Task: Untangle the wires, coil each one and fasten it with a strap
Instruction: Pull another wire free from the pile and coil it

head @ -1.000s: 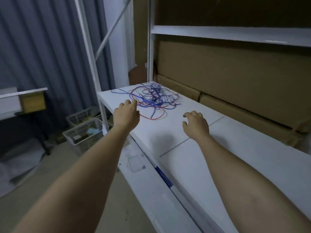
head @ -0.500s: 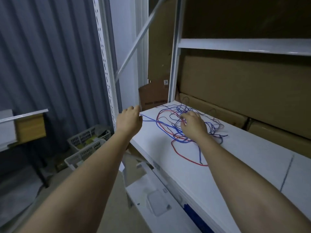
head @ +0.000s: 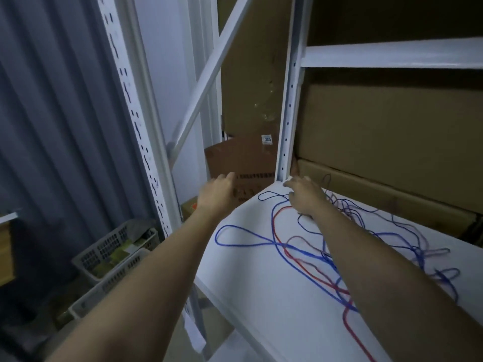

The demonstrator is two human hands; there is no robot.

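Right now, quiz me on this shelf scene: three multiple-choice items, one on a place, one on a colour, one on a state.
1. Where is the right hand?
A. In the baskets
B. On the shelf's far left corner, by the upright
C. On the cardboard box

2. What colours are the wires?
A. Blue and red
B. Green and yellow
C. All black

3. What state are the wires in?
A. Coiled and strapped
B. Hanging from the upright
C. Loose and tangled on the shelf

Answers:
1 B: the right hand reaches to the corner of the shelf where the upright meets it, at the far end of the wires.
2 A: only blue and red strands show.
3 C: the strands cross one another, spread flat, with no strap in sight; the left hand is off the shelf edge, holding nothing.
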